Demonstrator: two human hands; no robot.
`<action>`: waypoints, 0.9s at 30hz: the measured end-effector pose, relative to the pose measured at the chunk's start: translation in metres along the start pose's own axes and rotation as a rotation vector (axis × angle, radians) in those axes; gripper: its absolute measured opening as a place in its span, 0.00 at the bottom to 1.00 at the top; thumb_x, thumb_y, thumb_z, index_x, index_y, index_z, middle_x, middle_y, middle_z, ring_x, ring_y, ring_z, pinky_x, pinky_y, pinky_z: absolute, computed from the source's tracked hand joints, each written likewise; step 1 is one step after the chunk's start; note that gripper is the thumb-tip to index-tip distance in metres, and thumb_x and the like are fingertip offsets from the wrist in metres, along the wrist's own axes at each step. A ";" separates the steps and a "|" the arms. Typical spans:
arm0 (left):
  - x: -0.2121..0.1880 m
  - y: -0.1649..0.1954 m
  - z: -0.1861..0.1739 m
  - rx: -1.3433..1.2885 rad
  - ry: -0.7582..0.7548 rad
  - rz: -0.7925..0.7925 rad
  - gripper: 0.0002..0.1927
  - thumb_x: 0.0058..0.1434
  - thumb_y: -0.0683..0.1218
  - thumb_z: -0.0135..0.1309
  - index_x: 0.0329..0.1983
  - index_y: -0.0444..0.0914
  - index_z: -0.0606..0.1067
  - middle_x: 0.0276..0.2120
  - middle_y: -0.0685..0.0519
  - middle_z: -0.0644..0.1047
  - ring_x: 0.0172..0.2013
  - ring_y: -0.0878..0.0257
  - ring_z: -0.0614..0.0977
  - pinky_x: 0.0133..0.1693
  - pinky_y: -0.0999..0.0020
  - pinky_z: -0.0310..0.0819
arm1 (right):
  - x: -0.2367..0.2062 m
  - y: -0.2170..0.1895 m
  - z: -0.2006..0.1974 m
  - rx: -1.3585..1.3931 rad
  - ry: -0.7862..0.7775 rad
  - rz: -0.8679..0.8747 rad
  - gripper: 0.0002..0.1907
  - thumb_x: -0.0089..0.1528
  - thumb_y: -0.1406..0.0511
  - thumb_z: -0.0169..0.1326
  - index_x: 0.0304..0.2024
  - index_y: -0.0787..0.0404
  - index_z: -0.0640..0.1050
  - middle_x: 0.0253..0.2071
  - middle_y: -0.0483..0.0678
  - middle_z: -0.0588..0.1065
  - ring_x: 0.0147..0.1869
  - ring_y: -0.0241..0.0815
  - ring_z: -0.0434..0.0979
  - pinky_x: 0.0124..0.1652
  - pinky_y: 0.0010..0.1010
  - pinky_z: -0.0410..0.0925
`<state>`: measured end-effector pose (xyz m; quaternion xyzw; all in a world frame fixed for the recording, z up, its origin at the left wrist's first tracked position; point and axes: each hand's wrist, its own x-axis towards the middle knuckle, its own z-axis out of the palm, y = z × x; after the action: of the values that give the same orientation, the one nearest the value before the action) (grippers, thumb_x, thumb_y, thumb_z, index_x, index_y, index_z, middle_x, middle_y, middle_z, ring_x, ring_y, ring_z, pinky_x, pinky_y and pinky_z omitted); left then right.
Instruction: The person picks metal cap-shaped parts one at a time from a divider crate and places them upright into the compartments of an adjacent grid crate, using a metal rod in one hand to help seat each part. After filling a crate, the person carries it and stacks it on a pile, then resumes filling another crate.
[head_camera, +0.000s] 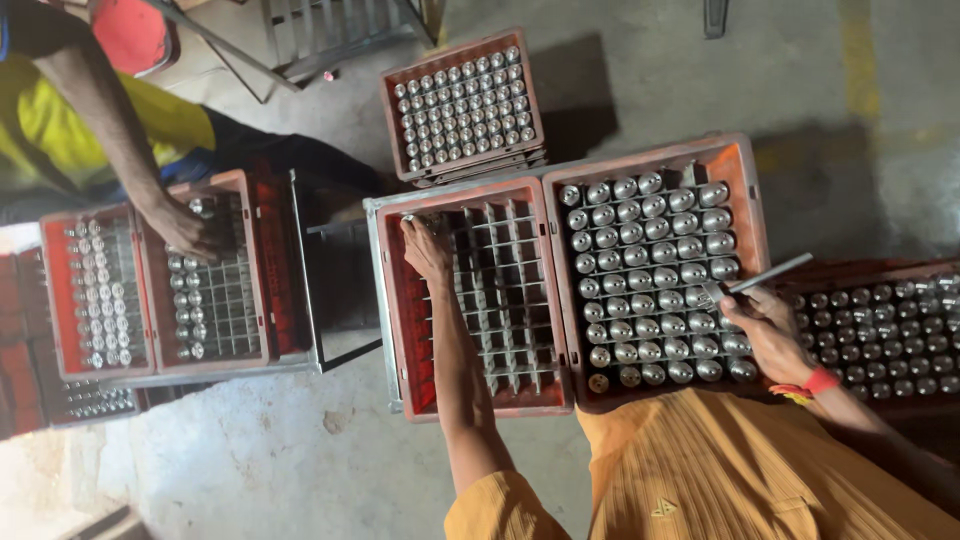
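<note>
Now left hand (428, 250) pinching, perhaps, a cylinder in the emptier crate (400, 330), right hand (765, 325) gripping a metal rod (770, 272).

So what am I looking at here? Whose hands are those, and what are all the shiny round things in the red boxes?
The picture comes from a camera worn on a person's head, looking down, so the two arms in orange sleeves belong to that person. Their left hand reaches into the far corner of a red crate with a metal grid, whose slots are almost all empty. Their right hand holds a thin metal rod over the next crate, which is full of shiny round metal parts, one per slot. More filled crates sit on the concrete floor. At the left another person's hand reaches into a crate of their own.
</note>
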<state>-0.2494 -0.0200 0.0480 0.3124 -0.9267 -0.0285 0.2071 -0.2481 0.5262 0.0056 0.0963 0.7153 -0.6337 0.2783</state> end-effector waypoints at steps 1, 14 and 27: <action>-0.005 -0.004 -0.009 -0.082 -0.025 -0.082 0.20 0.62 0.44 0.62 0.55 0.36 0.73 0.52 0.42 0.74 0.46 0.46 0.81 0.41 0.55 0.80 | 0.001 0.000 -0.001 0.010 0.009 0.032 0.18 0.65 0.64 0.58 0.56 0.66 0.76 0.44 0.42 0.76 0.47 0.30 0.71 0.47 0.25 0.64; -0.169 0.104 -0.051 -1.465 -0.506 -0.885 0.16 0.53 0.52 0.63 0.39 0.40 0.75 0.25 0.55 0.76 0.27 0.64 0.78 0.30 0.68 0.77 | 0.001 -0.029 0.047 -0.016 -0.239 -0.083 0.24 0.61 0.68 0.59 0.61 0.63 0.76 0.52 0.47 0.77 0.53 0.35 0.73 0.54 0.28 0.67; -0.262 0.198 -0.095 -0.658 -0.595 -0.116 0.20 0.51 0.49 0.68 0.45 0.38 0.78 0.31 0.40 0.81 0.34 0.43 0.83 0.36 0.51 0.76 | -0.037 -0.051 0.071 0.037 -0.347 -0.267 0.24 0.62 0.63 0.61 0.59 0.65 0.75 0.55 0.49 0.78 0.58 0.38 0.76 0.54 0.30 0.69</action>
<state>-0.1353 0.3017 0.0746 0.2596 -0.8685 -0.4219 0.0177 -0.2235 0.4569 0.0655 -0.1050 0.6513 -0.6850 0.3091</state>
